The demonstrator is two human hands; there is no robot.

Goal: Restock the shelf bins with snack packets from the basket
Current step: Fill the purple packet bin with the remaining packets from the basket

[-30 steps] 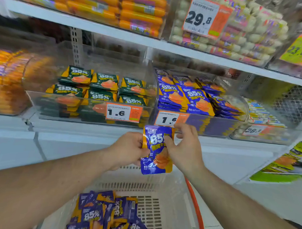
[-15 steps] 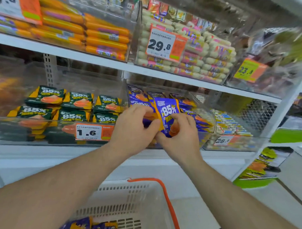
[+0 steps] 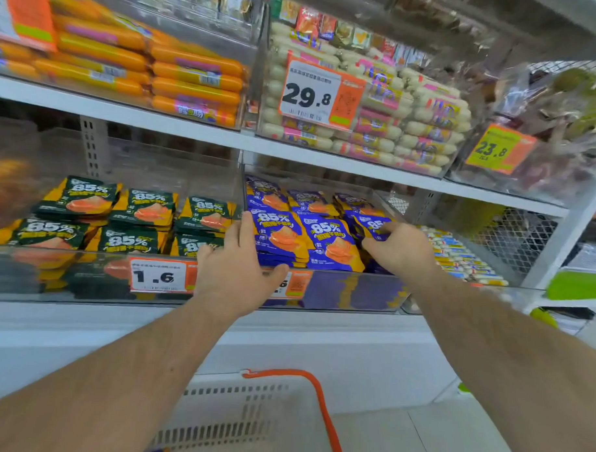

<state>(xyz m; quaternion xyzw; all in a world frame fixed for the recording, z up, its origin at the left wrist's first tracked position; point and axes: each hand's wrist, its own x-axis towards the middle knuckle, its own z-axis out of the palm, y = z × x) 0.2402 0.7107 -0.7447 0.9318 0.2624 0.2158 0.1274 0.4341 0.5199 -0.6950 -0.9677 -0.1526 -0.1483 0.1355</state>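
Observation:
Blue and orange "85%" snack packets [image 3: 333,242] lie in stacks inside a clear shelf bin [image 3: 362,290] on the middle shelf. My left hand [image 3: 236,267] reaches over the bin's front wall with straight fingers, its fingertips touching the left edge of the front-left blue packet [image 3: 277,235]. My right hand [image 3: 402,248] pinches the blue packet [image 3: 374,226] at the right of the front row, which lies on the stack. The white basket [image 3: 249,417] with an orange handle [image 3: 320,406] stands below, its contents almost out of view.
A neighbouring clear bin holds green "85%" packets [image 3: 135,210]. Price tags reading 1.6 [image 3: 159,275] hang on the bin fronts. The shelf above carries orange sausages [image 3: 193,83] and white sausage packs [image 3: 377,127]. A wire mesh panel [image 3: 512,233] stands at the right.
Both hands carried a blue packet up from above the basket into the blue bin. My left hand has let go and spread to the left; my right keeps hold at the right row.

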